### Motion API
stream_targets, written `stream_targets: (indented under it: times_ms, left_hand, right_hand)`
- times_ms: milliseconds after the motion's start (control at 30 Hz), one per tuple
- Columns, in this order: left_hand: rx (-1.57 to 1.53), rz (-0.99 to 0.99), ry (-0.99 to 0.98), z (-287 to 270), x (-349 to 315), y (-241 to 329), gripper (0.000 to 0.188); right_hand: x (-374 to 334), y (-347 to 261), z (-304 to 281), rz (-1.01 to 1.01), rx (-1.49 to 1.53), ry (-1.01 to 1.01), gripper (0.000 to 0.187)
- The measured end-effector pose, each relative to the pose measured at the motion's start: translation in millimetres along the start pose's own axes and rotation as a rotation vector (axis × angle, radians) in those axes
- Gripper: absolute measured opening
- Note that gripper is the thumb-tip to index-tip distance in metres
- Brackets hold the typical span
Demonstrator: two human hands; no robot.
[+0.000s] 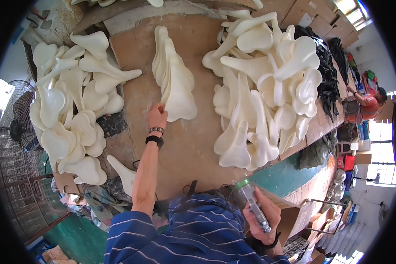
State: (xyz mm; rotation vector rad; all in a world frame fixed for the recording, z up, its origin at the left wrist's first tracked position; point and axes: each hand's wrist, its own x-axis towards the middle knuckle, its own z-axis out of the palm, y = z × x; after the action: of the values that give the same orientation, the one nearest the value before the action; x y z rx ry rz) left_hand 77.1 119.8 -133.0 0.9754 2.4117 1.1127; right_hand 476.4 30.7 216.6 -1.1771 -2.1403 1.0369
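Observation:
A row of overlapping cream-white bicycle saddle pieces (175,72) lies in the middle of the cardboard-covered table. My left hand (157,116) reaches to the row's near end, its fingers closed at the left corner of the nearest saddle piece (182,107); the fingertips are partly hidden. Close to my body on the right, my right hand (267,214) is wrapped round a clear, grey-bodied hand tool (253,207) with a green end, which points up and left. One single saddle piece (122,174) lies left of my left forearm.
Heaps of similar saddle pieces stand on the left (70,110) and right (268,88) of the table (185,154). Black sheet-like material (328,75) lies beyond the right heap. A caged fan (17,127) stands at far left. Another person (372,103) sits at far right.

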Motion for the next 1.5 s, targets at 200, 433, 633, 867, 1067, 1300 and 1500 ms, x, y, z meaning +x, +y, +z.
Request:
stream_targets:
  times_ms: [200,433,633,867,1067,1300,1500]
  left_hand:
    - [0.016,0.030,0.032,3,-1,5,0.032]
    - [0.042,0.023,0.017,8,3,-2,0.036]
    - [0.063,0.049,0.040,13,4,-8,0.036]
    - [0.036,0.076,0.001,-29,-21,5,0.042]
    - [0.177,-0.115,-0.025,-109,-76,-52,0.031]
    - [0.052,-0.158,0.042,-123,-99,-60,0.033]
    - [-0.025,0.120,-0.008,-54,-21,11,0.041]
  right_hand:
    - [-8,1,-5,-0.040,0.007,0.068,0.057]
    - [-32,-2,-15,0.139,-0.026,-0.040,0.052]
    - [-35,-3,-24,0.189,-0.040,-0.184,0.057]
    - [-28,3,-18,0.132,-0.017,-0.162,0.063]
    - [-10,6,-10,0.111,-0.049,-0.226,0.059]
    - [5,-1,-5,-0.012,-0.046,0.009,0.055]
    - [-1,3,-4,0.008,0.032,0.097,0.056]
